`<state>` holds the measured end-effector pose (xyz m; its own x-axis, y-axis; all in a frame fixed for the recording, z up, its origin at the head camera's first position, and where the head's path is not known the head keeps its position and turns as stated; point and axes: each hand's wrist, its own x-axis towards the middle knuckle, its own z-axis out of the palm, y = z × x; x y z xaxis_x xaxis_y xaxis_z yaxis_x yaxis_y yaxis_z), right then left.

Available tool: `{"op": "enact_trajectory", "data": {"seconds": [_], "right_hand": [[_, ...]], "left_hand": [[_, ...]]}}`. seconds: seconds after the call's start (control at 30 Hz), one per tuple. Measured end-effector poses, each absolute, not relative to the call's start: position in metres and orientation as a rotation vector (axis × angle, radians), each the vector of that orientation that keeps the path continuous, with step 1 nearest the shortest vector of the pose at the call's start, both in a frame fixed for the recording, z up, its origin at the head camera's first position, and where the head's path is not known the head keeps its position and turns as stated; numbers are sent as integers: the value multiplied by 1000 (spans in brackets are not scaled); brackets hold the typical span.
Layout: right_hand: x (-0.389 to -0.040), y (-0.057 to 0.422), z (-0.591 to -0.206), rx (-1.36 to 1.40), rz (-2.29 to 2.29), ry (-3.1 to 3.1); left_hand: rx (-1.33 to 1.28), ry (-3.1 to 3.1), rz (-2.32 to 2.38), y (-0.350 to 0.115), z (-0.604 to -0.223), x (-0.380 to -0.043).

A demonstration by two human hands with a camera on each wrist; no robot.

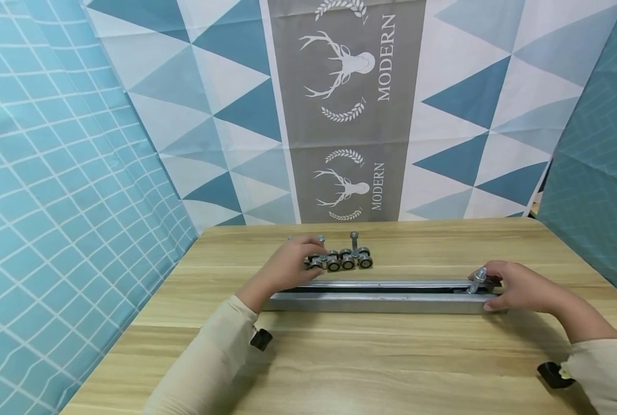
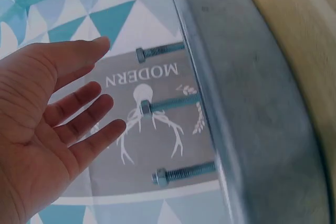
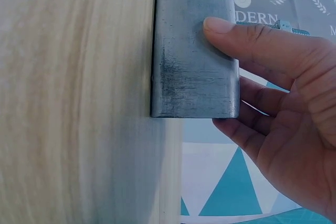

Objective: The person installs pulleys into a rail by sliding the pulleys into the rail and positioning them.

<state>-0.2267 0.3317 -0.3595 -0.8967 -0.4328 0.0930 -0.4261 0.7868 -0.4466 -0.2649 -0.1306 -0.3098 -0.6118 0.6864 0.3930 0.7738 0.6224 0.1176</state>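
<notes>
A metal channel rail (image 1: 381, 303) lies lengthwise on the table, its slot facing up. My right hand (image 1: 526, 288) grips its right end, the thumb (image 3: 223, 26) on the near face and the other fingers behind. Beside that hand a bolt (image 1: 478, 278) stands up out of the slot; what it joins inside is hidden. My left hand (image 1: 293, 264) hovers around the rail's left part, fingers loosely spread and holding nothing in the left wrist view. Behind the rail stand roller trolleys (image 1: 356, 258) with upright bolts (image 2: 170, 104), partly covered by the left hand.
The wooden table (image 1: 371, 363) carries the rail and trolleys. A patterned cloth (image 1: 225, 104) hangs behind its far edge, with blue gridded cloth (image 1: 44, 173) on the left and teal cloth (image 1: 594, 190) on the right.
</notes>
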Motion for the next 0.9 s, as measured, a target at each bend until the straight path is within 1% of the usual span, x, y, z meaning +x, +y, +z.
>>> {"op": "enact_trajectory", "data": {"seconds": [0.53,0.9], "right_hand": [[-226,331,-361,-701,-740,2945],[-226,333,-362,-717,-727,2957]], "left_hand": [[-1065,-2560,-268,-153,-296,-285],[-946,-2646,-238,-165,-294,-308]]}}
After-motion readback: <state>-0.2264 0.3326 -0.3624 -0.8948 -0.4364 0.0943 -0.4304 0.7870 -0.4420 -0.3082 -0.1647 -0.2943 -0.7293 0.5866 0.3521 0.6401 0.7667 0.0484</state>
